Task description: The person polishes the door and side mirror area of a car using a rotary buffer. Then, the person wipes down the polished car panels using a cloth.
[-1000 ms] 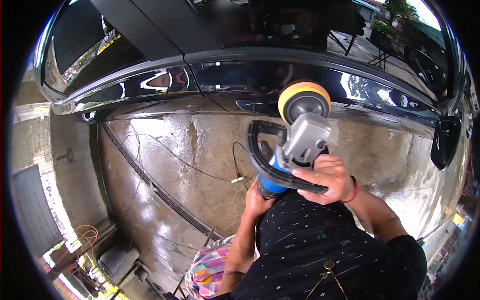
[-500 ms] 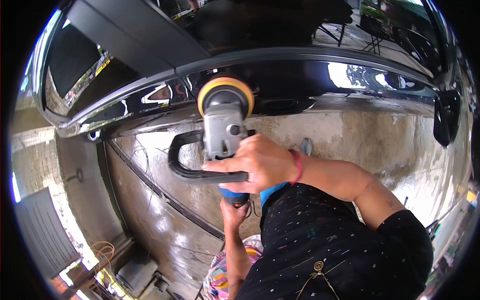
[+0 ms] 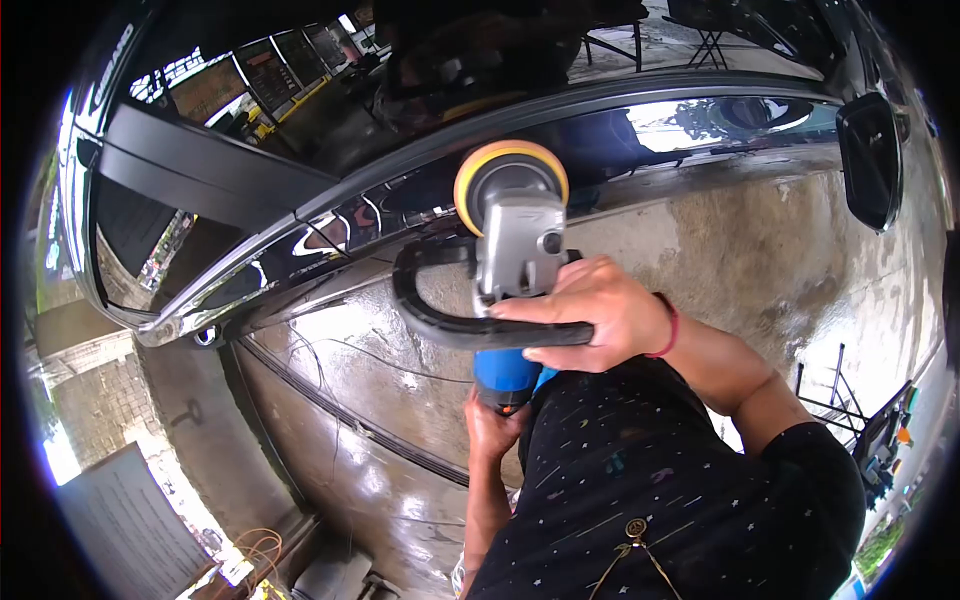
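A polisher (image 3: pixel 522 250) with a grey metal head and blue body is held in front of a black car door (image 3: pixel 590 150). Its round pad (image 3: pixel 512 150), edged yellow and orange, lies against the door panel below the window. My right hand (image 3: pixel 610 315) is wrapped round the black loop handle (image 3: pixel 440 325) at its right end, with a finger along the grey head. Lower down, my left hand (image 3: pixel 492 425) grips the rear end of the blue body; part of its fingers is hidden behind the tool.
A side mirror (image 3: pixel 868 162) juts out at the right. Cables (image 3: pixel 350 415) run across the wet concrete floor (image 3: pixel 740 240). A grey panel (image 3: pixel 135 525) stands at lower left, with coiled orange cord (image 3: pixel 262 548) beside it. A folding stand (image 3: pixel 838 395) is at right.
Since one second ago the polisher has moved left along the door, then slightly right again relative to the view. The view has turned, and both hands have kept their hold.
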`<act>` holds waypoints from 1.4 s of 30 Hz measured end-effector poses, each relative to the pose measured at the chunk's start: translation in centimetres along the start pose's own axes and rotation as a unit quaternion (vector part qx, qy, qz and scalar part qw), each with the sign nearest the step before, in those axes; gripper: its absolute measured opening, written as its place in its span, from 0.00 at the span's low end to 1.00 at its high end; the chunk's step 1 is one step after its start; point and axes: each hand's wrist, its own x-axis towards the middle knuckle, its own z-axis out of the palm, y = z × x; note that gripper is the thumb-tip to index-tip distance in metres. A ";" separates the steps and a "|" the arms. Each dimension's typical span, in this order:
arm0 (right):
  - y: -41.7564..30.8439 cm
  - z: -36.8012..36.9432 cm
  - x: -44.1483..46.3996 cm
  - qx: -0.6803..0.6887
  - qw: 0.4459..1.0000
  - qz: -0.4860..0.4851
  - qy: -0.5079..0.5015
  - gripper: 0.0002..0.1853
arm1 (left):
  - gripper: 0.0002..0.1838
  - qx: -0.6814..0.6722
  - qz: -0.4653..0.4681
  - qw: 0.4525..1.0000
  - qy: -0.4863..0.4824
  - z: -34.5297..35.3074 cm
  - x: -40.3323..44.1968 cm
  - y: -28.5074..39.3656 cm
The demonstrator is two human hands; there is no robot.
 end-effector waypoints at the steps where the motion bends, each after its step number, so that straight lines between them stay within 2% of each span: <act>1: 0.0 -1.3 -1.1 -0.012 1.000 -0.005 0.023 0.25 | 0.26 0.022 0.040 0.999 -0.016 0.6 0.2 1.1; 2: -0.1 -2.5 -2.1 -0.023 0.999 -0.010 0.046 0.25 | 0.27 0.044 0.079 0.995 -0.031 1.2 0.5 2.1; 3: -0.3 -3.9 -3.0 -0.034 0.997 -0.009 0.062 0.25 | 0.32 0.046 0.074 0.995 -0.052 1.9 0.8 2.5; 4: -0.2 -5.0 -4.0 -0.035 0.996 -0.005 0.081 0.25 | 0.32 0.049 0.075 0.995 -0.052 2.6 1.1 3.1; 6: 0.3 -6.9 -6.1 -0.040 0.994 -0.005 0.105 0.26 | 0.36 0.120 0.156 0.980 -0.021 3.8 1.6 4.4; 7: 0.6 -7.5 -7.1 -0.039 0.993 -0.007 0.116 0.27 | 0.40 0.153 0.124 0.980 -0.035 4.1 1.7 5.0; 10: 1.0 -8.1 -8.5 -0.032 0.989 -0.017 0.144 0.27 | 0.41 0.177 0.110 0.977 -0.045 4.6 2.6 5.6; 14: 1.4 -6.8 -8.3 -0.019 0.988 -0.027 0.150 0.26 | 0.41 0.189 0.111 0.976 -0.016 3.9 2.6 5.2; 17: 1.8 -3.7 -6.6 -0.019 0.988 -0.069 0.135 0.24 | 0.38 0.159 0.109 0.981 -0.010 2.5 2.7 2.0; 20: 1.8 0.0 -4.3 -0.007 0.993 -0.077 0.085 0.26 | 0.33 0.146 0.154 0.976 0.038 0.3 2.1 -2.1; 22: 2.2 3.0 -2.5 0.004 0.995 -0.085 0.056 0.26 | 0.29 0.120 0.107 0.985 0.057 -1.4 1.7 -4.0; 24: 2.9 6.3 -1.0 0.035 0.995 -0.087 0.027 0.27 | 0.26 0.093 0.123 0.985 0.077 -2.7 1.4 -6.2; 26: 3.2 9.2 0.9 0.046 0.994 -0.100 0.006 0.28 | 0.23 0.085 0.073 0.990 0.089 -4.3 0.6 -8.9; 27: 3.4 10.5 1.7 0.048 0.992 -0.115 0.005 0.28 | 0.20 0.053 0.078 0.990 0.106 -4.8 0.4 -9.6; 30: 3.9 13.3 3.3 0.057 0.989 -0.135 -0.007 0.30 | 0.19 0.073 0.062 0.986 0.138 -6.2 0.0 -12.0; 31: 4.1 13.7 3.4 0.055 0.989 -0.136 -0.008 0.30 | 0.20 0.075 0.046 0.989 0.120 -6.5 -0.2 -12.7; 37: 4.1 10.9 1.2 0.070 0.989 -0.129 0.017 0.31 | 0.22 0.100 0.068 0.987 0.104 -5.5 0.3 -11.2; 40: 4.0 7.2 -1.6 0.056 0.988 -0.132 0.057 0.30 | 0.24 0.128 0.095 0.984 0.077 -3.4 1.0 -8.0; 41: 3.8 5.7 -2.8 0.058 0.990 -0.110 0.064 0.30 | 0.28 0.122 0.080 0.986 0.079 -2.6 1.1 -6.2; 42: 3.7 4.1 -3.9 0.060 0.992 -0.087 0.071 0.31 | 0.28 0.125 0.085 0.986 0.075 -1.8 1.2 -4.2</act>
